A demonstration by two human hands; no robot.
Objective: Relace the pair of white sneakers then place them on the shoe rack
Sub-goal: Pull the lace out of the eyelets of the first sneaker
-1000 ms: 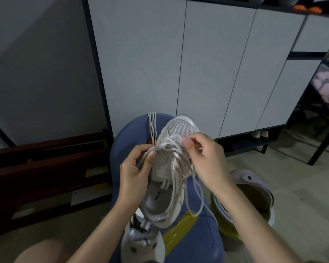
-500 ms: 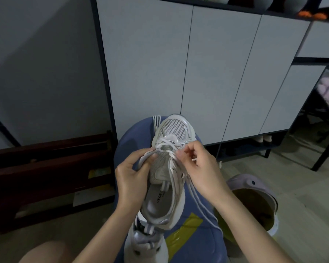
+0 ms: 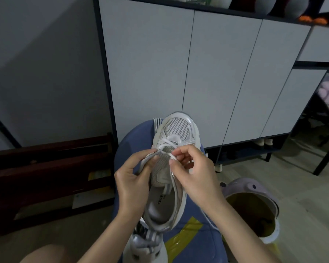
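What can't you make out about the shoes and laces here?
- Head view: eyelets of the held sneaker on its right side, hidden by the right hand.
- Second sneaker: cut off by the bottom edge.
- Shoes under the cabinet: too small and dark.

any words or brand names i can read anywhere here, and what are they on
"CECE": printed in dark letters on the insole of the white sneaker being laced; the print runs on past these letters but a lace hides the rest.
Nothing else can be read: the cabinet doors, the blue stool and its yellow tape show no lettering.
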